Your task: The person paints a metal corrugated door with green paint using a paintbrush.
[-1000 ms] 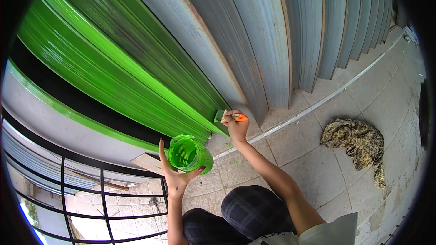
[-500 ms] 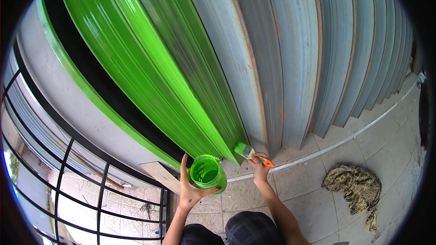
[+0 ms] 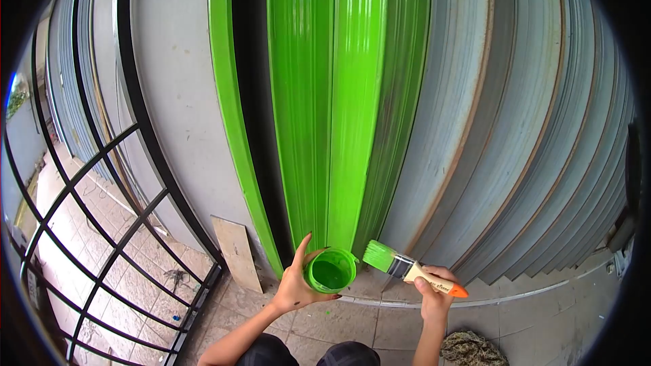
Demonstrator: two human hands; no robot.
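My left hand [image 3: 298, 283] is wrapped round a small tub of green paint [image 3: 331, 272], tilted so that its inside shows. Between the fingers and thumb of my right hand [image 3: 436, 293] is a paintbrush [image 3: 411, 268] with a pale wooden handle and an orange tip. Green paint coats its bristles, which point left toward the tub and look apart from it. Behind both hands rises a folded metal shutter [image 3: 357, 129]. Its left folds are bright green. One fold is thinly covered, with grey showing through, and the folds to the right are bare grey with rusty edges.
A black metal grille [image 3: 146, 163] stands at the left, before a grey wall panel [image 3: 173, 95]. A thin board [image 3: 236, 252] leans at the panel's foot. On the tiled floor [image 3: 536, 325] lies a crumpled cloth [image 3: 472, 349], and a pale floor track runs beneath the shutter.
My view has turned, so the shutter now looks upright and more of the grille shows. The brush has come away from the bottom of the green fold and is nearer to me, its bristles toward the tub.
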